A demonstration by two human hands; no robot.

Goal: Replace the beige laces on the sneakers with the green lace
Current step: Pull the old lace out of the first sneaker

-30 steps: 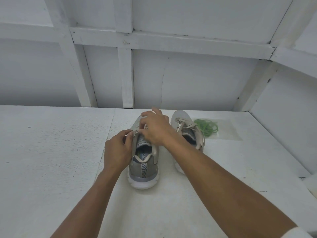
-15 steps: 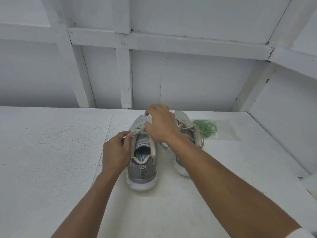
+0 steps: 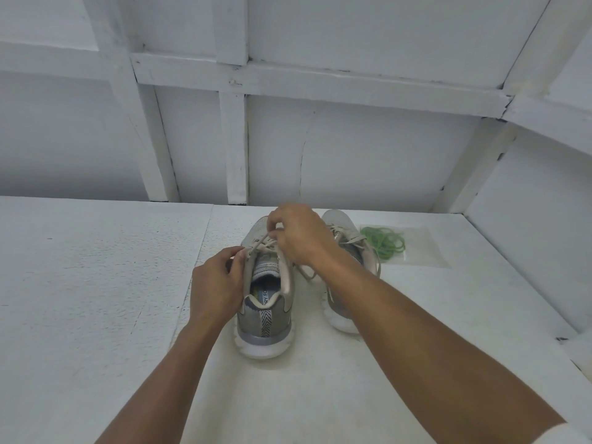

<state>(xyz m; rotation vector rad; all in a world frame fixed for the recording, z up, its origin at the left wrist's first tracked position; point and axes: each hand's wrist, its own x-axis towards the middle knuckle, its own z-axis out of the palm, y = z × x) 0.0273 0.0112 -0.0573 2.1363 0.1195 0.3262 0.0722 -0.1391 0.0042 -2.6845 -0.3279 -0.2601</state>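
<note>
2 hands point(image 3: 216, 286) point(image 3: 301, 233) pinch beige lace point(image 3: 261, 243); 2 sneakers point(image 3: 266, 318) point(image 3: 339, 219), 1 grn lace point(image 3: 384, 241).

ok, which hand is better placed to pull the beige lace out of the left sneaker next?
Right, probably. The right hand pinches the beige lace over the eyelets of the left sneaker; the left hand grips the shoe's side, steadying it.

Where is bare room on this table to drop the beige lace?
Bare: table left of the left sneaker, and the near strip behind both heels. Crowded: left hand and right hand at the beige lace, right sneaker, green lace in its clear bag.
</note>
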